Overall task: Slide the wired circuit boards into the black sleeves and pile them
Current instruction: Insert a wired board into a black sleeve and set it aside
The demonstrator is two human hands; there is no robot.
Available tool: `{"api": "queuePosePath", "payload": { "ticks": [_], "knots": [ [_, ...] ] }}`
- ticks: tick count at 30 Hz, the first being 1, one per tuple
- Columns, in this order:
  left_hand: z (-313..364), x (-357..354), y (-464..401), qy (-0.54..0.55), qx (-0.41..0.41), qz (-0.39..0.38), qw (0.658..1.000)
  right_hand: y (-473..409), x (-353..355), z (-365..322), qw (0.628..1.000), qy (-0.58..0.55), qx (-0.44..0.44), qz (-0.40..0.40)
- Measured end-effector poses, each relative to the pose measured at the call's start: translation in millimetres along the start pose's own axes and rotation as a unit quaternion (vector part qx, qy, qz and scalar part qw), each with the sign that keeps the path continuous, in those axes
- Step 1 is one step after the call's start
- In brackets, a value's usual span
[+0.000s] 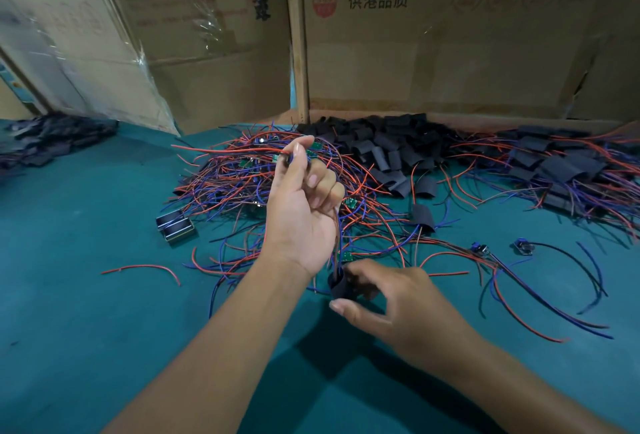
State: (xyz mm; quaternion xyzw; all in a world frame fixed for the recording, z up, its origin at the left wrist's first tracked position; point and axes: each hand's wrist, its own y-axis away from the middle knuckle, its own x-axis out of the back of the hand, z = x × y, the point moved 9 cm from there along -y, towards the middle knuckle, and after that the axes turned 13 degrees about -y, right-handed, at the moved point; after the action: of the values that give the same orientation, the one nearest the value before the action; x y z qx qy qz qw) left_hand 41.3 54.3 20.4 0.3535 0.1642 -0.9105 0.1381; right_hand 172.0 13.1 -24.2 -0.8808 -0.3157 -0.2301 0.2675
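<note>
Left hand [301, 205] is raised mid-bench, clenched around a bundle of wires [335, 236] that drop straight into a black sleeve [340, 285]. Right hand [388, 298] pinches that sleeve upright. Loose sleeves [384, 149] sit heaped at the far edge, sleeved boards [561, 167] far-right corner.

Dim overhead light; soft shadow under hands; wide-angle bowing at edges; left side blurred

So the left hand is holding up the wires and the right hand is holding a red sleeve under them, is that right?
Not quite: the sleeve is black, not red. The head view shows the left hand holding up the red and blue wires while the right hand holds the black tubular sleeve under them.
</note>
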Motion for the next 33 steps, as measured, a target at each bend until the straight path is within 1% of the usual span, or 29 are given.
{"api": "queuePosePath", "payload": {
  "ticks": [5, 11, 15, 17, 19, 21, 23, 27, 30, 33],
  "knots": [
    [1.7, 0.6, -0.8, 0.001, 0.001, 0.002, 1.0, 0.2, -0.5, -0.3, 1.0, 0.0, -0.001, 0.011],
    [2.7, -1.9, 1.2, -0.018, -0.002, 0.002, 1.0, -1.3, 4.0, -3.0, 0.999, -0.036, -0.008, 0.035],
    [0.2, -8.3, 5.4, -0.044, -0.004, -0.007, 0.999, -2.8, 16.8, -5.1, 0.993, -0.064, -0.006, 0.094],
    [-7.5, -16.4, 9.8, -0.069, 0.015, -0.036, 0.997, -4.0, 26.1, -4.0, 0.99, -0.073, -0.005, 0.123],
    [-19.7, -24.1, 15.3, -0.115, 0.039, -0.069, 0.99, -4.4, 41.1, -1.7, 0.984, -0.075, -0.001, 0.163],
    [-30.5, -25.5, 18.7, -0.188, 0.041, -0.076, 0.978, -4.2, 59.8, 1.5, 0.977, -0.06, -0.002, 0.205],
    [-38.5, -27.3, 22.3, -0.242, 0.036, -0.079, 0.966, -3.6, 77.6, 0.5, 0.971, -0.02, 0.011, 0.237],
    [-50.9, -29.9, 30.3, -0.333, 0.05, -0.085, 0.938, -3.5, 91.2, -3.8, 0.971, 0.054, 0.043, 0.23],
    [-52.8, -26.7, 30.3, -0.35, 0.048, -0.082, 0.932, -2.8, 91.8, -3.5, 0.967, 0.098, 0.055, 0.227],
    [-45.2, -17.3, 25.2, -0.336, 0.037, -0.039, 0.94, -4.1, 89.6, -4.5, 0.963, 0.142, 0.065, 0.219]
  ]
}}
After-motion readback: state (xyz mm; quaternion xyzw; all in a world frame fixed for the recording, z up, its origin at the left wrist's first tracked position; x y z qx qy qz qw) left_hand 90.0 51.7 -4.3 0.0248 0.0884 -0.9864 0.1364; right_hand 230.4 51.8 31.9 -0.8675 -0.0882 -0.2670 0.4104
